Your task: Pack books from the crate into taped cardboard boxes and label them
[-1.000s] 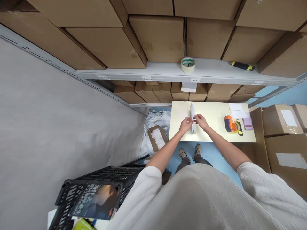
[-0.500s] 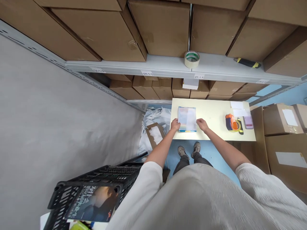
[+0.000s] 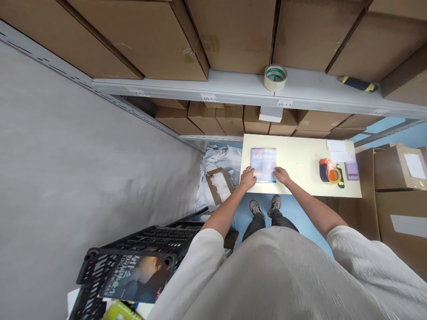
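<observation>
A thin, pale blue and lilac book [image 3: 263,162] lies on the cream table, with whitish lettering near its top and a glossy, see-through look, perhaps a clear cover. At its lower left edge, my left hand [image 3: 248,178] grips the border with curled fingers. My right hand [image 3: 280,174] pinches the right edge near the lower corner. The fingertips beneath the edges are hidden.
On the cream table [image 3: 300,178], an orange tape dispenser [image 3: 327,170], papers [image 3: 336,149] and a purple item [image 3: 352,170] lie at right. Shelves above hold cartons, a tape roll [image 3: 275,78] and a cutter [image 3: 358,84]. A black crate [image 3: 140,240] stands lower left.
Lettering now shows where a whitish layer covered the book's right half. My left hand has come further over the lower left corner, and my right hand closer onto the right edge. The view shifted slightly.
</observation>
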The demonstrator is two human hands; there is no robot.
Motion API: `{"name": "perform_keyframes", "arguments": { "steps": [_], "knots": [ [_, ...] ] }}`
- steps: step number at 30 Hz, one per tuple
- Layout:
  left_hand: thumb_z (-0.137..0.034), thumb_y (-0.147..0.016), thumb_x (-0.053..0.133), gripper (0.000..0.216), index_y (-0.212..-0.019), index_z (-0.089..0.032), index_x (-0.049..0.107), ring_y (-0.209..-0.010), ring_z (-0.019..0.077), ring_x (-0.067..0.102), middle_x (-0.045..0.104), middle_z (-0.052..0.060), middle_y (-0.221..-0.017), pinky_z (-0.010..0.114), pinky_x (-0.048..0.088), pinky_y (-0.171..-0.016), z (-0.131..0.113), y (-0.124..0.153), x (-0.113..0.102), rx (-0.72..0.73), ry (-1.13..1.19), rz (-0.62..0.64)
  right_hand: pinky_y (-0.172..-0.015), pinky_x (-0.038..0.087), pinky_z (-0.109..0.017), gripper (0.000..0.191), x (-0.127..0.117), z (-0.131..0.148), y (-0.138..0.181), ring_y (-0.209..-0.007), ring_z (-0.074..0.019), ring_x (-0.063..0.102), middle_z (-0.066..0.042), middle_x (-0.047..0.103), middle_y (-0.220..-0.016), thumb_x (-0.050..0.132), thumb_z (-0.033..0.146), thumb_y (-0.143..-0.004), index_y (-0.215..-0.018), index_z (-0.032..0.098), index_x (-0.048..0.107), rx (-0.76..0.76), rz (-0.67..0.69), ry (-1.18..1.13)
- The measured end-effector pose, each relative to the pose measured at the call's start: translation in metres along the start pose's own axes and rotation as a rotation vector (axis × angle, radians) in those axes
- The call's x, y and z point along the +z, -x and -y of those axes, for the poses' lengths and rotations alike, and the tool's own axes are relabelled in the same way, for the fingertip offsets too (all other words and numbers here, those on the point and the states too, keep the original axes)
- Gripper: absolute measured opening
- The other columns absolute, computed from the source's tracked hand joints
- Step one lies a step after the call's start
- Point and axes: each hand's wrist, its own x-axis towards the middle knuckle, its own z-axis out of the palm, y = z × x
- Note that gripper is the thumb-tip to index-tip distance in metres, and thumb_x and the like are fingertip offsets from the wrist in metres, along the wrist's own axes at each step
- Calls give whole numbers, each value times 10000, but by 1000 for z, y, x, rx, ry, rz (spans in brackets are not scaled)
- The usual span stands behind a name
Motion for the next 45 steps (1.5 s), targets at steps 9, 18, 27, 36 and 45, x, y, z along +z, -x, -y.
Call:
{"name": "perform_keyframes", "arguments": {
  "steps": [9,18,27,36,45],
  "knots": [
    [-136,-895,640,814,-1672,-231,415,-1590,413,415,257,183,-1832,541,385,-1280,13,17,6,111,-179,46,-1016,563,-387,317,10,1,-4,-1105,-297,749,-79,797,-1044,670,179,-689,-995,232,732,91,-99,83],
    [-103,-899,593,765,-1646,-215,470,-1599,417,393,291,184,-1817,565,349,-1295,18,14,0,163,-171,16,-859,575,-358,227,14,10,-3,-937,-267,735,-32,747,-894,665,147,-625,-793,267,571,124,-132,112],
    [-100,-918,552,775,-1670,-267,460,-1576,394,408,352,136,-1806,550,355,-1279,23,9,1,242,-203,34,-888,590,-369,211,17,20,-11,-1006,-288,757,-63,783,-982,674,196,-683,-881,259,635,123,-155,117],
    [-45,-872,518,832,-1677,-248,477,-1638,375,356,339,126,-1821,547,306,-1325,22,-19,-9,150,-118,-26,-909,599,-382,295,18,44,-53,-977,-279,751,-33,767,-936,674,184,-666,-944,279,649,98,-104,112],
    [-81,-874,548,846,-1699,-244,450,-1668,390,313,301,139,-1836,581,287,-1336,28,-51,-37,60,-56,-65,-884,594,-357,336,33,72,-90,-919,-255,730,-1,737,-894,652,175,-666,-983,286,635,63,-61,53]
  ]
}}
